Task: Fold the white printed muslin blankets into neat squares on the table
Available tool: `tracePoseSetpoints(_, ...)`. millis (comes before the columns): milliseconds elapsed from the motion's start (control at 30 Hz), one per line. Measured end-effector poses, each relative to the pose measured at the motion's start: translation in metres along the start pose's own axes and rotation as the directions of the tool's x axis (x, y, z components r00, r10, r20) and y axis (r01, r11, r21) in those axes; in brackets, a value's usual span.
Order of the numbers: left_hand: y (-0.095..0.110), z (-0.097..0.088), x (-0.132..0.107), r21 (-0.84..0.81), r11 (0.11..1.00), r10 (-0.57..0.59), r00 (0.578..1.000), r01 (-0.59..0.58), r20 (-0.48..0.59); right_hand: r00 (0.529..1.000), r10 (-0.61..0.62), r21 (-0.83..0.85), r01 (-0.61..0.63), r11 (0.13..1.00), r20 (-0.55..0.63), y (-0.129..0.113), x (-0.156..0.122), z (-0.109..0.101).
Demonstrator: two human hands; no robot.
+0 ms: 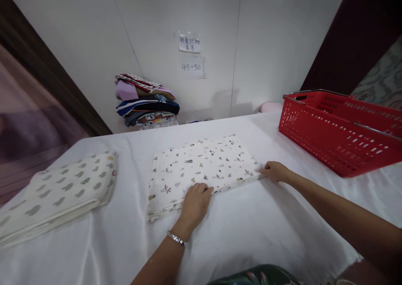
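A folded white cloth (201,161) with small printed plants and birds lies flat in front of me, its layers showing along the near edge. Midway on that near edge rests my left hand (196,202), fingers together and curled over the fabric, thumb hidden; a silver bracelet is on the wrist. At the near right corner, my right hand (276,172) pinches the cloth between thumb and fingers. Off to the left sits a thicker folded white cloth (70,184) with grey-green leaf-like shapes, apart from both hands.
White satiny fabric (125,243) covers the table. A red perforated basket (339,130) with metal handles stands at the right. Behind the table's far edge rises a stack of folded clothes (146,103). Handwritten paper signs (189,43) are on the pale wall.
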State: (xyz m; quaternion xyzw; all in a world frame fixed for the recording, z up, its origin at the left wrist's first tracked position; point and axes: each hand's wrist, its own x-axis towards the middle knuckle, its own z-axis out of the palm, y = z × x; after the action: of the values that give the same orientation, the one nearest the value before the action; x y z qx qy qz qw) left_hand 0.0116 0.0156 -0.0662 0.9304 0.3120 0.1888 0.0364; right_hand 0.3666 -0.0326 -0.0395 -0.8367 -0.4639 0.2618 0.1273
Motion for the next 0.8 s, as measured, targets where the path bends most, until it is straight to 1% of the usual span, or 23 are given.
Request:
tracePoseSetpoints(133,0.002,-0.002,-0.001,-0.014,1.0,-0.021,1.0,0.021,0.011,1.0,-0.014,0.06,0.015,0.998,-0.005,-0.003,-0.001,0.004)
tracePoseSetpoints(233,0.004,-0.004,-0.001,-0.027,0.999,-0.045,0.999,0.045,0.007,1.0,-0.01,0.178,0.007,0.984,0.02,-0.004,-0.003,0.008)
tracePoseSetpoints(300,0.005,-0.005,-0.002,-0.034,0.997,-0.067,0.998,0.066,-0.011,0.998,0.0,0.276,-0.017,0.961,0.059,-0.004,-0.006,0.008)
tracePoseSetpoints(400,0.005,-0.005,-0.003,-0.028,0.995,-0.095,0.995,0.094,-0.027,0.994,0.006,0.399,-0.049,0.916,0.108,-0.004,-0.011,0.004)
tracePoseSetpoints(533,0.005,-0.004,-0.004,-0.013,0.996,-0.091,0.996,0.091,-0.002,0.998,-0.033,0.612,-0.001,0.791,0.046,0.002,-0.012,-0.001)
tracePoseSetpoints(567,0.005,-0.004,-0.004,-0.01,0.996,-0.088,0.996,0.088,0.005,0.998,-0.036,0.619,0.001,0.785,0.044,0.005,-0.012,0.0)
tracePoseSetpoints(600,0.006,-0.004,-0.004,-0.007,0.996,-0.087,0.996,0.087,0.011,0.998,-0.034,0.595,-0.006,0.804,0.055,0.008,-0.011,0.002)
tracePoseSetpoints(667,0.006,-0.004,-0.003,-0.005,0.996,-0.09,0.996,0.09,0.022,0.996,-0.029,0.481,-0.013,0.876,0.08,0.012,-0.009,0.008)
tracePoseSetpoints(733,0.007,-0.006,-0.003,-0.008,0.995,-0.096,0.995,0.096,0.034,0.997,-0.051,0.364,0.024,0.931,0.064,0.015,-0.008,0.014)
tracePoseSetpoints(800,0.008,-0.008,-0.002,-0.006,0.995,-0.097,0.994,0.098,0.046,0.995,-0.099,0.23,0.091,0.969,0.026,0.018,-0.007,0.018)
